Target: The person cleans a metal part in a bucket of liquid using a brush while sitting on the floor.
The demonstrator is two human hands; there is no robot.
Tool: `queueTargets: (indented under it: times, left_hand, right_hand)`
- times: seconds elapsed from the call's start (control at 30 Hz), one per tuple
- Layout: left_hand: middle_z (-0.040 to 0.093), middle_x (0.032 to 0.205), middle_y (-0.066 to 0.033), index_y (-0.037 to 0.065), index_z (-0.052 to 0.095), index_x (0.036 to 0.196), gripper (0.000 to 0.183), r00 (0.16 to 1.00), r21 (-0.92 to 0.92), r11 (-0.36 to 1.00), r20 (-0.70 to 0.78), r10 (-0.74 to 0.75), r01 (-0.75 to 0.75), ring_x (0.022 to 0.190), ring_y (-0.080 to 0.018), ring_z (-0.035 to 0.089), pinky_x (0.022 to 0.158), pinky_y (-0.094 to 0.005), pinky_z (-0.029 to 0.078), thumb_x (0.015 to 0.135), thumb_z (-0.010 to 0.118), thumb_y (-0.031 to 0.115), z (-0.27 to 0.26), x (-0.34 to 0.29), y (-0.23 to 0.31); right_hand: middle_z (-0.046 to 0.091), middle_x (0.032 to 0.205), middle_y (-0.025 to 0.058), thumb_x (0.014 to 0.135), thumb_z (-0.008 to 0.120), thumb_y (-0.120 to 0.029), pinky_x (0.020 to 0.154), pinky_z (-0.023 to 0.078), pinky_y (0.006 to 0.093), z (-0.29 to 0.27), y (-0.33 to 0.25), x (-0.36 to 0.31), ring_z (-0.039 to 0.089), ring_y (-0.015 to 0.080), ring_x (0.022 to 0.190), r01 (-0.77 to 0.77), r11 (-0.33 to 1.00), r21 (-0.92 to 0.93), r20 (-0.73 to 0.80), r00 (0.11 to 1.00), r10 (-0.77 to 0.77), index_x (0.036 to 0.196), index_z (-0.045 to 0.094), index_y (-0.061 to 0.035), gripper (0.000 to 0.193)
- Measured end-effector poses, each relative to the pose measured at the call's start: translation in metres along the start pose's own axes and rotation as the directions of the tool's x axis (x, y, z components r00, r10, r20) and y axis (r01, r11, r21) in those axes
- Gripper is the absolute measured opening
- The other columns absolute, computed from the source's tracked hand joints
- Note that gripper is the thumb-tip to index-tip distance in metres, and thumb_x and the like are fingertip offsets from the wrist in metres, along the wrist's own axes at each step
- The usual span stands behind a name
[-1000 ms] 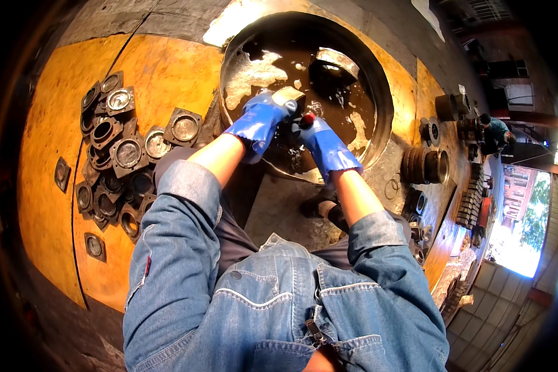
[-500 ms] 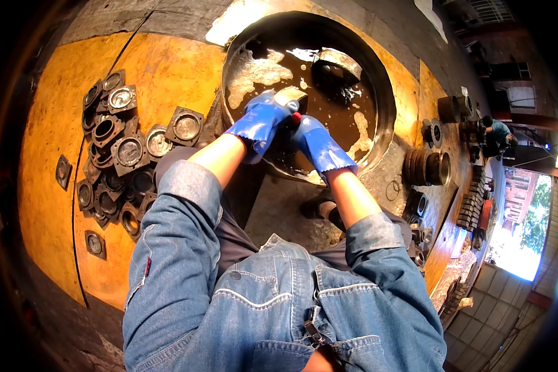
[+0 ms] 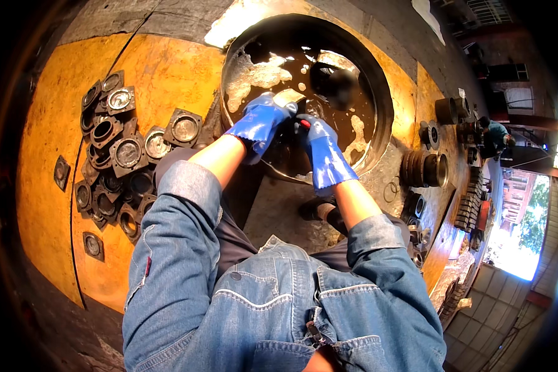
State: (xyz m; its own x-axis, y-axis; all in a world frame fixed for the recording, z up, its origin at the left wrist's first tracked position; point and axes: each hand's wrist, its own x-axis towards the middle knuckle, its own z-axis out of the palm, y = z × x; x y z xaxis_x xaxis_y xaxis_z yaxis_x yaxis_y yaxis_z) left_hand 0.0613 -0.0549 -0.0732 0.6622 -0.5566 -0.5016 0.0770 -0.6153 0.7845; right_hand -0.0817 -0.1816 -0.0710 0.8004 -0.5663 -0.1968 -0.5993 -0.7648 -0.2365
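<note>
Both my hands wear blue rubber gloves, over the near half of a round dark metal tub (image 3: 387,102) of murky brown liquid. My left hand (image 3: 258,121) is closed around a metal piece (image 3: 289,97) whose pale, shiny edge shows beyond the fingers; the rest of it is hidden. Against its near side, my right hand (image 3: 323,149) grips a small thing with a red end (image 3: 305,124), too covered to name. Pale foam (image 3: 254,77) floats on the liquid. Farther back in the tub, a larger dark part (image 3: 338,84) with a bright top edge sticks out.
Left of the tub, many square-flanged metal rings (image 3: 129,152) lie heaped on yellow floor plates (image 3: 49,211). Round metal rings (image 3: 425,167) stand stacked at the right, near two thin loops (image 3: 391,191). A person (image 3: 496,137) is far off at right.
My right hand has shifted slightly right and down, its wrist turning, and more of the red end shows. My left hand stays almost in place with the metal piece.
</note>
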Motion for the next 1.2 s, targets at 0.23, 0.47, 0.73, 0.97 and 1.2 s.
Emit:
queueTargets:
  times: [0.23, 0.47, 0.73, 0.97, 1.2]
  left_hand:
    - [0.068, 0.139, -0.0254, 0.003, 0.06, 0.148, 0.083, 0.998, -0.029, 0.998, 0.0, 0.059, -0.059, 0.129, -0.0407, 0.066, 0.11, -0.0453, 0.052, 0.085, 0.08, 0.055, 0.002, 0.004, -0.005]
    - [0.068, 0.139, -0.0249, 0.004, 0.063, 0.142, 0.078, 0.999, 0.027, 0.998, 0.016, -0.051, 0.05, 0.128, -0.041, 0.067, 0.11, -0.0457, 0.052, 0.086, 0.079, 0.056, 0.001, -0.008, 0.018]
    - [0.069, 0.136, -0.0265, 0.003, 0.065, 0.139, 0.073, 1.0, -0.084, 0.996, 0.017, -0.015, 0.016, 0.126, -0.0405, 0.067, 0.109, -0.0445, 0.052, 0.087, 0.079, 0.052, -0.005, -0.015, 0.016]
    - [0.069, 0.136, -0.0203, 0.003, 0.067, 0.138, 0.062, 0.99, -0.26, 0.955, 0.0, 0.144, -0.139, 0.13, -0.0328, 0.064, 0.112, -0.0402, 0.048, 0.092, 0.079, 0.042, 0.008, 0.009, -0.02]
    - [0.07, 0.137, -0.007, 0.004, 0.07, 0.136, 0.038, 0.953, -0.703, 0.708, 0.162, 0.257, -0.071, 0.134, -0.0196, 0.06, 0.118, -0.032, 0.039, 0.1, 0.074, 0.017, -0.005, -0.027, 0.014]
  right_hand:
    - [0.076, 0.089, 0.0062, 0.092, 0.072, -0.028, 0.072, 0.053, 0.0366, 0.01, 0.011, 0.016, 0.066, 0.0206, 0.078, -0.155, 0.93, 0.332, 0.305, 0.951, 0.049, 0.104, 0.079, -0.0109, 0.022]
    - [0.074, 0.089, 0.0134, 0.086, 0.076, -0.037, 0.073, 0.054, 0.0359, -0.053, -0.008, 0.002, 0.069, 0.0211, 0.081, -0.302, 0.848, 0.436, 0.521, 0.853, 0.036, 0.105, 0.076, -0.004, 0.038]
    - [0.076, 0.123, 0.0133, 0.093, 0.072, -0.03, 0.097, 0.058, 0.0468, 0.0, -0.024, 0.004, 0.072, 0.0357, 0.115, -0.069, 0.983, -0.168, 0.248, 0.962, 0.11, 0.122, 0.077, -0.0213, 0.03]
    - [0.079, 0.095, 0.0103, 0.093, 0.076, -0.04, 0.08, 0.059, 0.0365, -0.003, 0.044, -0.007, 0.074, 0.0222, 0.081, -0.325, 0.642, 0.695, 0.063, 0.916, 0.395, 0.115, 0.077, -0.0067, 0.04]
    - [0.075, 0.09, 0.0088, 0.101, 0.068, -0.037, 0.069, 0.056, 0.032, -0.005, 0.052, -0.021, 0.068, 0.0153, 0.075, -0.34, 0.14, 0.93, 0.241, 0.851, 0.466, 0.112, 0.071, -0.0018, 0.036]
